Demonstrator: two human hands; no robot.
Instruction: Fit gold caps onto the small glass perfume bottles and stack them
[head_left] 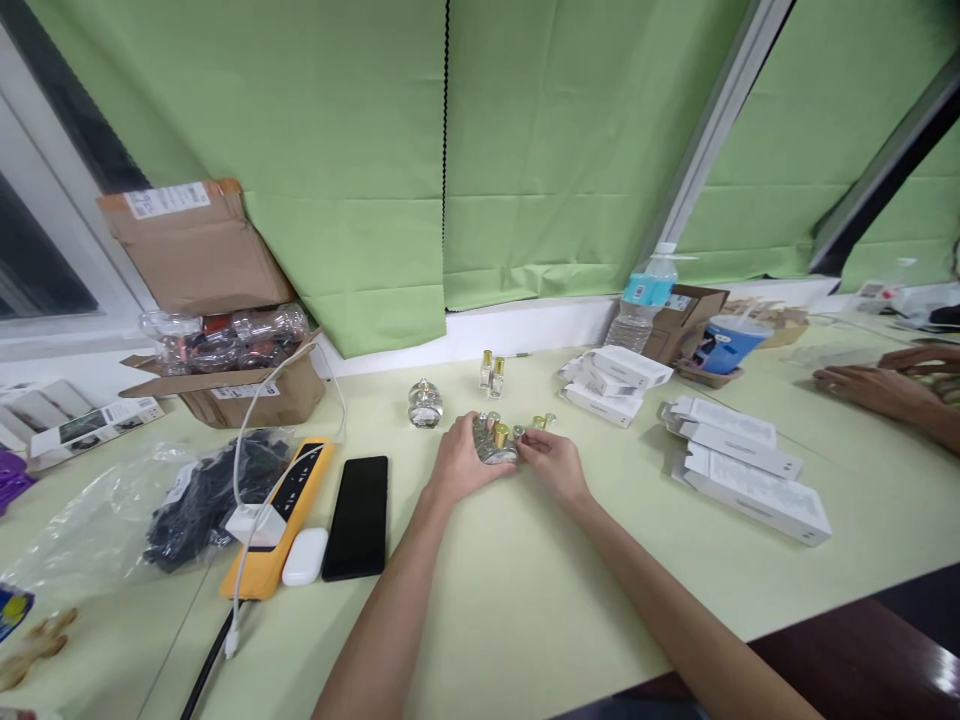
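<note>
My left hand (459,462) is curled around a cluster of small glass bottles with gold caps (496,442) on the pale green table. My right hand (553,462) is closed against the same cluster from the right, its fingertips on the bottles. A few more gold-capped bottles (541,422) lie just behind my right hand. Two small bottles (491,373) stand upright farther back, and a round clear glass bottle (424,404) stands to their left.
A black phone (358,516), a white case (304,556) and a yellow device (279,516) with a white charger lie at the left. White boxes (750,470) lie at the right, more (616,378) by a water bottle (643,305). Another person's hands (885,385) rest far right. A cardboard box (247,390) sits back left.
</note>
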